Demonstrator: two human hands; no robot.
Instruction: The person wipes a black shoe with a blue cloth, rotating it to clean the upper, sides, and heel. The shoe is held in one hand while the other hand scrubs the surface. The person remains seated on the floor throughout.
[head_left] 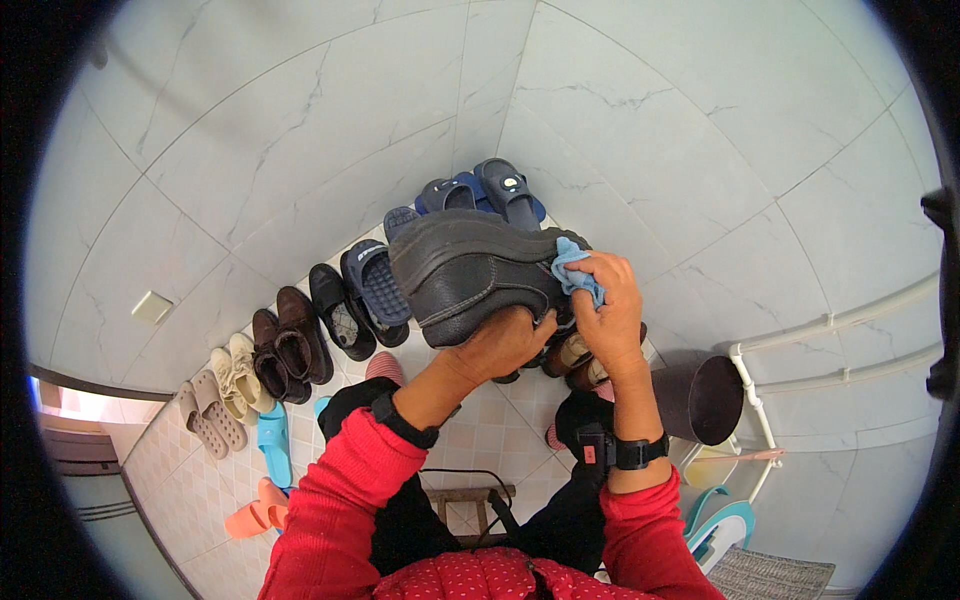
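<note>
A black leather shoe [455, 305] with a thick dark sole is held up in front of me, lying on its side. My left hand [503, 340] grips it from below, the fingers wrapped around its opening and partly hidden. At the shoe's right end, my right hand [608, 300] pinches a crumpled light-blue cloth [570, 266] and presses it against the edge of the sole. Beneath the shoe and my hands, part of a brown shoe [568, 354] shows on the floor.
Along the left wall stand dark slippers [378, 285], brown shoes [303, 325], cream shoes [243, 370] and blue sandals [273, 445]. More slippers [508, 190] fill the corner. On the right are a dark bin [700, 400] and a white pipe rack [752, 385]. A wooden stool [465, 494] is below me.
</note>
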